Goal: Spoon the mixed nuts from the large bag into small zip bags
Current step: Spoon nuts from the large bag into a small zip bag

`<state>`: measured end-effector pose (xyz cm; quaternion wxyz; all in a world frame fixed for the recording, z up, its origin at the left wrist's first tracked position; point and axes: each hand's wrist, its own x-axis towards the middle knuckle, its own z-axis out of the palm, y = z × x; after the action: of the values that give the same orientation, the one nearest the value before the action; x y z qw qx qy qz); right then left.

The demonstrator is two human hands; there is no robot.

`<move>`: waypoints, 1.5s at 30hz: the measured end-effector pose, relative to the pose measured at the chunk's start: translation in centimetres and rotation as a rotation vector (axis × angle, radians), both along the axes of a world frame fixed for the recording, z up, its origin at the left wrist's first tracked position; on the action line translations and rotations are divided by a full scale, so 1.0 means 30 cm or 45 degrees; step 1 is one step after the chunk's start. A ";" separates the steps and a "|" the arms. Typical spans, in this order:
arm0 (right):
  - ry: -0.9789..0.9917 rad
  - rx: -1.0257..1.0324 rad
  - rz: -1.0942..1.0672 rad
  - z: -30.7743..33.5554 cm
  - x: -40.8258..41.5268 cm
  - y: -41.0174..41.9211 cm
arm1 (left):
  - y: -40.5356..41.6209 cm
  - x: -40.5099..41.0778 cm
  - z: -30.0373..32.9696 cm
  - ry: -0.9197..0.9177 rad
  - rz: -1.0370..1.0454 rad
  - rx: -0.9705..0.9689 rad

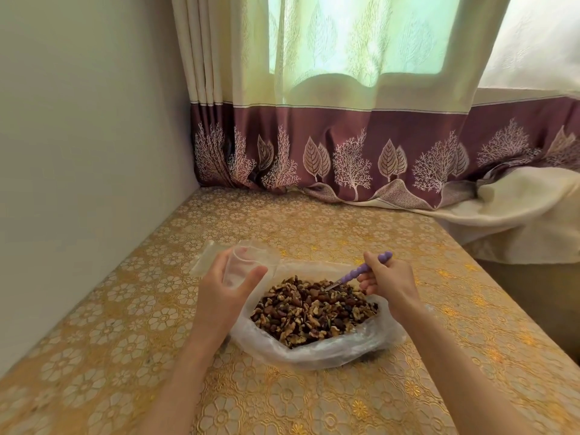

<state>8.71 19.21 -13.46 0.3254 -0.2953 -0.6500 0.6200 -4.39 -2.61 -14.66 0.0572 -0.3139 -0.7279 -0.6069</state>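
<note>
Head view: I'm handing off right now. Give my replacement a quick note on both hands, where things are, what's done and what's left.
Left hand: holds a small zip bag open above the table; nothing visible inside it.
Right hand: grip on the purple spoon, its bowl dipped into the nuts.
Large bag: open on the table, right of the small bag, still full.
Done: no filled bags in sight.
Left: scoop, fill this zip bag, then go on to the next ones.
</note>
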 end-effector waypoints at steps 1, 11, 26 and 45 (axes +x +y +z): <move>0.006 0.008 -0.020 0.000 0.002 0.004 | 0.001 0.001 0.001 -0.001 0.002 0.001; 0.096 0.162 -0.132 0.028 0.014 0.005 | 0.008 0.006 -0.001 0.056 -0.015 -0.077; 0.353 0.102 0.039 0.206 -0.077 -0.119 | 0.008 -0.008 -0.016 -0.029 -0.028 -0.111; 0.588 0.388 0.214 0.225 -0.064 -0.193 | -0.001 -0.003 0.013 -0.081 -0.008 0.101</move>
<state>6.80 13.44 -6.70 0.4530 -0.0391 -0.6666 0.5907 -4.47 -2.64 -14.26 0.0445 -0.2941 -0.7039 -0.6450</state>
